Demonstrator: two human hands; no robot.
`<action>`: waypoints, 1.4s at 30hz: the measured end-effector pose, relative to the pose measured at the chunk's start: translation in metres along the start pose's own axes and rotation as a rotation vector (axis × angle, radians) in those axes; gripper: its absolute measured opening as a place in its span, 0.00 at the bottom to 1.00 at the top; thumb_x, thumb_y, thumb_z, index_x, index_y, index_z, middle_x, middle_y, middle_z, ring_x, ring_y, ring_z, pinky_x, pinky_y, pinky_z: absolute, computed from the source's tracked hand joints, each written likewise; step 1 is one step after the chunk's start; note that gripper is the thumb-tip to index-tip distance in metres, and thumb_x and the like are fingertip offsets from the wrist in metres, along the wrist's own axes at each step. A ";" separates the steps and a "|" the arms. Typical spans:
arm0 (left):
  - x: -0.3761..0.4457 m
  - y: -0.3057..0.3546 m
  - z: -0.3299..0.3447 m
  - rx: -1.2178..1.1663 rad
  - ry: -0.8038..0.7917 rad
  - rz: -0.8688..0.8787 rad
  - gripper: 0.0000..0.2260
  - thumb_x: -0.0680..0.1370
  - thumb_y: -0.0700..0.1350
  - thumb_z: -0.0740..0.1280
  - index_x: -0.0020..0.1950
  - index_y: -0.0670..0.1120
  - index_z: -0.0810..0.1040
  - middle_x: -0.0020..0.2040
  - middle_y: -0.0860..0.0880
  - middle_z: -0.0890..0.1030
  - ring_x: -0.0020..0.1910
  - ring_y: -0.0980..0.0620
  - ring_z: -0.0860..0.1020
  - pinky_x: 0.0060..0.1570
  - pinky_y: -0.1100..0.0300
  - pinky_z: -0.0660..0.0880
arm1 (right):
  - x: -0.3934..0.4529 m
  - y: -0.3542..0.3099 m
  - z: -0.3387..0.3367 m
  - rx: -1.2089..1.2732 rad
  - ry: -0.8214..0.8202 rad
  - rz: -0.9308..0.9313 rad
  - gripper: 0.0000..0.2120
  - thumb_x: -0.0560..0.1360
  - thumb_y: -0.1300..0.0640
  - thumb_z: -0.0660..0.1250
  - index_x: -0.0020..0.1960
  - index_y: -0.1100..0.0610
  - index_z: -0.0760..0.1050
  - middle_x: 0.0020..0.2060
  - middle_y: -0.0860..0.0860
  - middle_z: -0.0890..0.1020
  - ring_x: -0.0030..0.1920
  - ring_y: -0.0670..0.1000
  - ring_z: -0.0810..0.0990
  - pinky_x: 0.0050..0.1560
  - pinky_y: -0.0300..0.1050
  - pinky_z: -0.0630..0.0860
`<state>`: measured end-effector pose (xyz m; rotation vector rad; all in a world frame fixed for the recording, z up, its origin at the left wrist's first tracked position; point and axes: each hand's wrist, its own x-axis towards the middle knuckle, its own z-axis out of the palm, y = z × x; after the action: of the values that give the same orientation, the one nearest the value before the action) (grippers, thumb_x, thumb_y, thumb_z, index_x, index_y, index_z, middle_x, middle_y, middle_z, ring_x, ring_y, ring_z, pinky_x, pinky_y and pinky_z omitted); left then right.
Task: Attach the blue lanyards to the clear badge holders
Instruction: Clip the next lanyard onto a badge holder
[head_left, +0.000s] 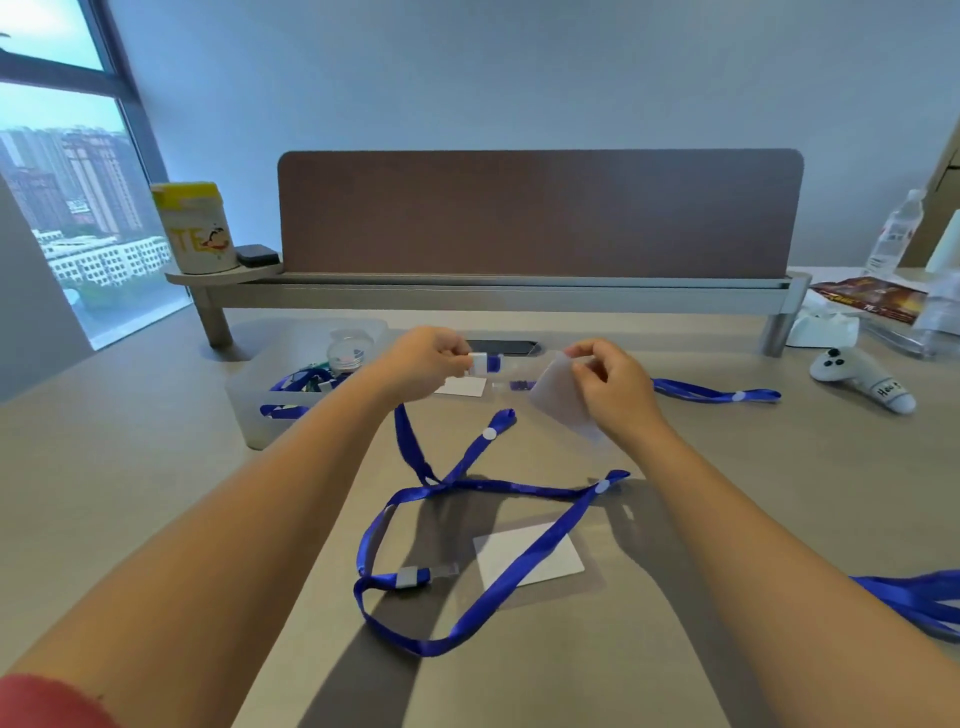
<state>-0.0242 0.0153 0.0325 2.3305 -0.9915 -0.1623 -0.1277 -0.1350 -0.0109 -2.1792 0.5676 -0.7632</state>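
My left hand (426, 361) pinches the white clip end (485, 362) of a blue lanyard (410, 452), whose strap hangs down to the table. My right hand (610, 387) holds a clear badge holder (563, 400) by its top edge, tilted, just right of the clip. The clip and the holder sit close together, a small gap between them. On the table nearer me lies another clear badge holder with a white card (530, 553), a second blue lanyard (467, 618) looped across it and its grey clip (413, 578) beside the holder's tab.
A translucent bin (249, 410) at left holds more lanyards and a small jar. Another lanyard (717, 392) lies at right, one more (919, 603) at the right edge. A white controller (862, 376), bottles and a desk divider (540, 213) stand behind.
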 end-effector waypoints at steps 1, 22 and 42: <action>-0.004 -0.001 0.000 0.023 -0.054 -0.008 0.13 0.79 0.43 0.58 0.59 0.39 0.75 0.51 0.42 0.76 0.47 0.51 0.70 0.44 0.64 0.68 | 0.000 -0.003 -0.001 -0.106 -0.028 -0.036 0.12 0.79 0.58 0.55 0.60 0.53 0.72 0.53 0.53 0.75 0.58 0.56 0.72 0.56 0.49 0.68; -0.023 -0.009 0.035 -0.831 -0.030 -0.198 0.09 0.78 0.39 0.60 0.38 0.43 0.73 0.38 0.45 0.77 0.38 0.50 0.76 0.36 0.64 0.73 | -0.027 -0.026 0.011 -0.362 -0.096 -0.297 0.14 0.75 0.56 0.64 0.58 0.59 0.75 0.59 0.56 0.76 0.59 0.54 0.71 0.59 0.45 0.69; -0.034 -0.011 0.024 -0.767 -0.175 -0.201 0.11 0.75 0.33 0.63 0.58 0.39 0.73 0.38 0.47 0.77 0.34 0.55 0.77 0.31 0.67 0.74 | -0.035 -0.033 0.025 -0.304 -0.211 -0.334 0.14 0.75 0.56 0.64 0.55 0.62 0.79 0.50 0.59 0.82 0.46 0.53 0.77 0.44 0.39 0.67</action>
<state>-0.0493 0.0333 0.0027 1.7090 -0.6112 -0.7034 -0.1312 -0.0810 -0.0116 -2.6399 0.2229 -0.6353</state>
